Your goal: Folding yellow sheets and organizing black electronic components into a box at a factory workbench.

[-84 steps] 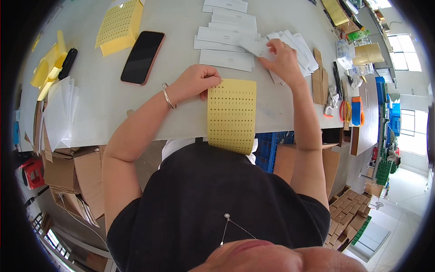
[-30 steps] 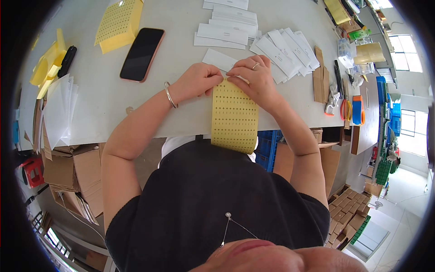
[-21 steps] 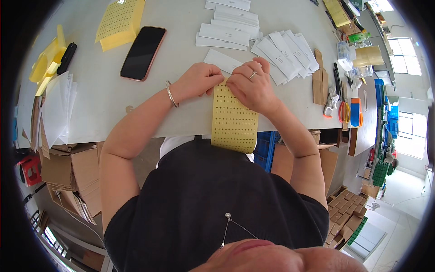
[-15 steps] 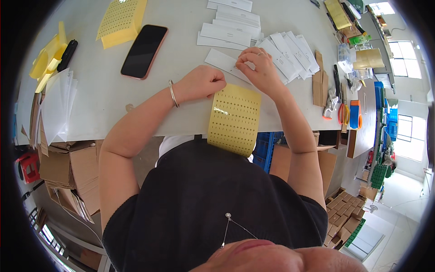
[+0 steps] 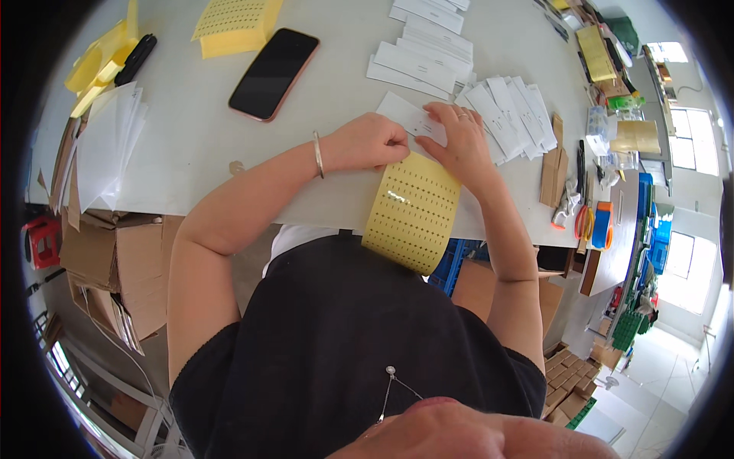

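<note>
A yellow sheet of small dark-marked stickers (image 5: pixel 415 210) curves over the table's front edge against my black top. My left hand (image 5: pixel 371 144) is closed on the sheet's upper left corner. Just beyond, a white paper slip (image 5: pixel 399 112) lies on the table. My right hand (image 5: pixel 462 147) rests over the slip's right end, thumb and fingers apart and touching it. Any sticker under those fingertips is too small to make out. Fanned white slips (image 5: pixel 508 115) lie right of my right hand, and a stack of white slips (image 5: pixel 420 61) lies farther back.
A dark-screened phone (image 5: pixel 274 74) lies left of the slips, with a stack of yellow sticker sheets (image 5: pixel 238 27) behind it. Loose white sheets (image 5: pixel 111 145) are at the left edge. Scissors (image 5: pixel 584 223), a blue-and-orange tape roll (image 5: pixel 603 225) and folded cardboard (image 5: pixel 553 164) sit at the right.
My right hand has come down, its thumb and fingers spreading apart over the slip. My left hand stays on the sticker sheet. The whole view has shifted slightly.
</note>
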